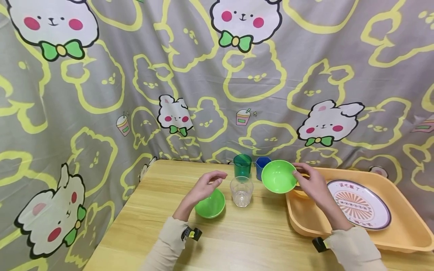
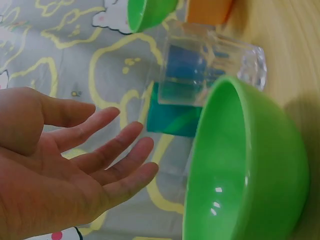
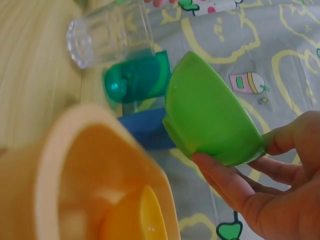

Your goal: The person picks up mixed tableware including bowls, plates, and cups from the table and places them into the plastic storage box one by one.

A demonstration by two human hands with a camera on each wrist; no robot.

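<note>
Grey curtain printed with yellow outlines and white bow-tied animals, filling the background. Wood-grain tabletop below it. Orange tray on the right side; in it, a white patterned plate, face up. Cream sleeves on both arms, a small black device at each wrist. Right hand near the tray's far left corner: grip clamped on the edge of a raised green bowl, thumb and fingers on opposite sides of its wall. That bowl is off the tabletop, tilted, hollow toward the wearer, partly covering the blue cup in the head view. Left hand: grip apart, fingers loosely spread, holding nothing, near a second green bowl that stands upright on the tabletop. Between the two bowls, a clear cup, upright. Behind it, a teal cup; to its right, a blue cup. Yellow object inside the tray, only partly visible; kind uncertain.
</note>
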